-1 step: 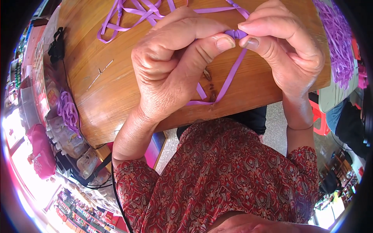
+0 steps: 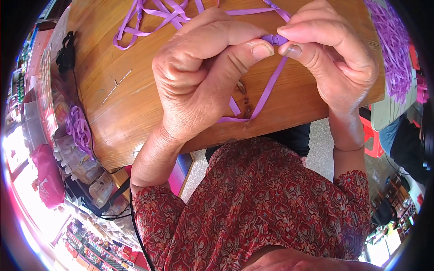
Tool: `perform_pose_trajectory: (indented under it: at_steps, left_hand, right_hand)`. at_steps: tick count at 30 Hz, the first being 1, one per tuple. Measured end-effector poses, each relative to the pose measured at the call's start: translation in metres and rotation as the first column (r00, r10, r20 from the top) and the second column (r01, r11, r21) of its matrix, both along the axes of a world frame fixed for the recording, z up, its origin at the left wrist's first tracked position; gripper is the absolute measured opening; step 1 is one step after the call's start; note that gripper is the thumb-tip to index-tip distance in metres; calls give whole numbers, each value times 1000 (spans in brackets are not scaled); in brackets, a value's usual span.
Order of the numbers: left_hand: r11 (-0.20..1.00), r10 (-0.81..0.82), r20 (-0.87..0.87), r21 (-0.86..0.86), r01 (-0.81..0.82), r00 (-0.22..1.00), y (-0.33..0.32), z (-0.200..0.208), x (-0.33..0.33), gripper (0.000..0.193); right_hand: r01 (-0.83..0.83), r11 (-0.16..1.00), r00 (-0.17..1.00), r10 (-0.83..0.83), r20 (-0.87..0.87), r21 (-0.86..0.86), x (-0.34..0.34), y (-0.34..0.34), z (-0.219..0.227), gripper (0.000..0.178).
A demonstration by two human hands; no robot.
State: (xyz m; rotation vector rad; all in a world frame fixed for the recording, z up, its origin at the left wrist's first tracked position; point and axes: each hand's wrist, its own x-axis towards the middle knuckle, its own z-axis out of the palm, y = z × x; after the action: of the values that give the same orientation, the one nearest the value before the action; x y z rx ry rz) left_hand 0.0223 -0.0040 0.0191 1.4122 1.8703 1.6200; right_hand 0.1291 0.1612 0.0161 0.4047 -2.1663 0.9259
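Observation:
Above the wooden table [image 2: 131, 95], my left hand [image 2: 199, 67] and my right hand [image 2: 332, 58] pinch the two ends of a small purple connector [image 2: 275, 39] between thumbs and forefingers. Only its short middle part shows; the rest is covered by fingertips. A flat purple ribbon [image 2: 270, 88] hangs from it in a loop down toward the table's near edge, and one loose end shows beside my left wrist. Further purple ribbon [image 2: 169, 17] lies tangled on the far part of the table, partly behind my left hand.
A thin metal needle-like piece [image 2: 115, 86] lies on the table's left. At the left edge are a black strap [image 2: 67, 52], a purple ribbon bundle [image 2: 79, 128] and a pink pouch [image 2: 47, 176]. A thick pile of purple ribbons [image 2: 392, 49] hangs at right, near a red stool [image 2: 373, 137].

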Motion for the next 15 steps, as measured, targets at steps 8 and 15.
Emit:
perform_pose_trajectory:
  at_steps: [8, 15]
  left_hand:
    - [997, 15, -99, -68, -22, 995, 1, 10, 3, 13]
    - [996, 31, -93, -77, -39, 995, -3, 8, 1, 14]
  right_hand:
    - [9, 922, 987, -71, 146, 387, 5, 4, 37, 18]
    - [-4, 856, 945, -165, 282, 516, 10, 0, 53, 17]
